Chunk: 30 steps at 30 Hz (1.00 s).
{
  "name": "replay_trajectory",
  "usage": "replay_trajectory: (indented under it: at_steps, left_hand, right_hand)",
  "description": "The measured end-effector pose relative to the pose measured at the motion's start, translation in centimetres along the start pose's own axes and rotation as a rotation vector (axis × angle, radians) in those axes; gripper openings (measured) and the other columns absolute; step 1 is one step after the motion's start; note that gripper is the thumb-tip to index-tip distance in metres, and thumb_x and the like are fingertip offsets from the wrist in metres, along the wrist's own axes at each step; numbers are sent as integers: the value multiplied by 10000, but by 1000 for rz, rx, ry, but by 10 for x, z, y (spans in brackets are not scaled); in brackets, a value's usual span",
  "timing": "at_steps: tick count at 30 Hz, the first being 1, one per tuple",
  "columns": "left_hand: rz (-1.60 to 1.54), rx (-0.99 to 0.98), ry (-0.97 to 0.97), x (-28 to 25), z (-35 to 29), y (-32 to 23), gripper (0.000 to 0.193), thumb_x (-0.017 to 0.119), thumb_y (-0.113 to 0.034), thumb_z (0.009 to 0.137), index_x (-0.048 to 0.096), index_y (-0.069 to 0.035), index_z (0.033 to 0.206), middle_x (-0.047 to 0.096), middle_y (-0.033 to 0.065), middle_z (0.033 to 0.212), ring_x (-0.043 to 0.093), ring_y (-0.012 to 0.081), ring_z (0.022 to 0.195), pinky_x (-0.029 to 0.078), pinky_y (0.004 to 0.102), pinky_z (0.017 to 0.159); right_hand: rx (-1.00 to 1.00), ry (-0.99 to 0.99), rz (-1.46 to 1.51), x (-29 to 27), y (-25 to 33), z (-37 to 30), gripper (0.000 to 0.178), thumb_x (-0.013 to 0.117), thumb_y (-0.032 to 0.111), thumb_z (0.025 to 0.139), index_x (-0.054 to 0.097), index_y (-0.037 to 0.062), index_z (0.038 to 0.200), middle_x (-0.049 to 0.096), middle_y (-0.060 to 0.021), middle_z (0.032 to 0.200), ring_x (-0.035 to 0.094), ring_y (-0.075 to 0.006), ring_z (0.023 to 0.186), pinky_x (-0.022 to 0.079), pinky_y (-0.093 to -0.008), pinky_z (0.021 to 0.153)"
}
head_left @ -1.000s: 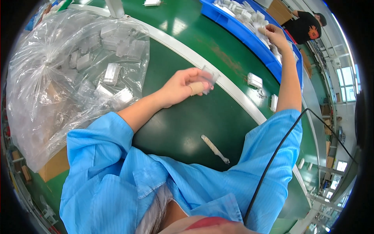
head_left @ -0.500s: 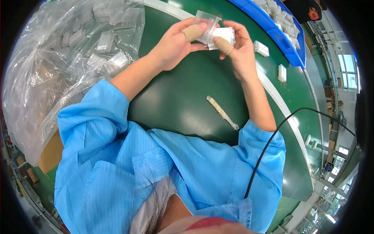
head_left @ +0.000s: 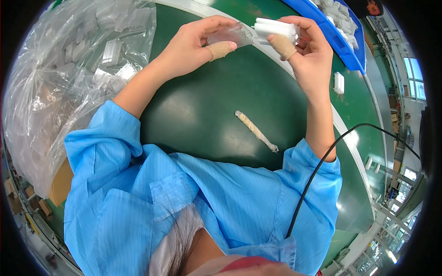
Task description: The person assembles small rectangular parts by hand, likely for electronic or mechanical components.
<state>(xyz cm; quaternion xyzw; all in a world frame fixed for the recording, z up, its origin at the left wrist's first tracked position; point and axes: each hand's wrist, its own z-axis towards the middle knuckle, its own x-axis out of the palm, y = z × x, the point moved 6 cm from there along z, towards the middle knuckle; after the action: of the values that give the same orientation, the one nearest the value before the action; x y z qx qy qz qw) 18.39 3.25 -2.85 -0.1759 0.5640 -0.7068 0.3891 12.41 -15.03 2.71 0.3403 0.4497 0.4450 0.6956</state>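
Note:
My left hand (head_left: pixel 186 50) holds a clear plastic sleeve (head_left: pixel 226 37) between its thumb and fingers. In my right hand (head_left: pixel 312 62) is a white ribbed block (head_left: pixel 275 30) with a thin red wire at its right end. A small gap separates sleeve and block, and both are above the far side of the green work surface (head_left: pixel 198 115). Tan wraps cover both thumbs. A slim tool wrapped in pale tape (head_left: pixel 254 130) lies on the green surface between my forearms.
On the left, a large clear bag (head_left: pixel 50 106) holds many clear plastic pieces, with a cardboard box (head_left: pixel 61 181) below it. A blue tray (head_left: pixel 328 45) of white pieces stands at the far right. Another white block (head_left: pixel 339 83) lies nearby. A black cable (head_left: pixel 314 177) crosses my right sleeve.
My hands have moved apart: the left went left with the clear sleeve, the right went right with the white block. Earlier, sleeve and block were together between both hands.

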Motion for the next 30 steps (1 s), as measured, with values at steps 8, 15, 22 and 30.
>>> replay_trajectory:
  at_steps: [8, 15, 22, 30]
  left_hand:
    - [94, 10, 16, 4, 5, 0, 351, 675, -151, 853, 596, -50, 1180, 646, 42, 973, 596, 96, 851, 491, 238, 738]
    - [-149, -9, 158, 8, 1, -1, 380, 651, -92, 856, 573, -36, 1224, 640, 47, 1048, 586, 106, 923, 482, 260, 816]
    - [-91, -57, 194, 10, -2, -2, 408, 646, -78, 860, 556, -30, 1255, 641, 44, 1043, 590, 101, 919, 490, 259, 823]
    - [-93, -46, 140, 13, -1, -1, 401, 648, -125, 870, 560, -29, 1250, 644, 32, 1024, 583, 92, 900, 481, 244, 802]
  right_hand:
    - [-112, 38, -65, 14, 16, -6, 392, 749, 42, 748, 581, 20, 1102, 654, -53, 996, 616, -105, 877, 495, -223, 724]
    - [244, 108, 391, 20, -19, -6, 316, 718, 159, 794, 624, 19, 1061, 641, -18, 849, 523, -43, 630, 370, -167, 506]
    - [345, 138, 301, 24, -21, -5, 274, 699, 147, 816, 617, -2, 1031, 609, -15, 800, 497, -42, 527, 383, -171, 446]
    - [269, 3, 316, 17, -27, -6, 294, 706, 107, 805, 605, -40, 1038, 620, -62, 867, 570, -96, 620, 453, -207, 518]
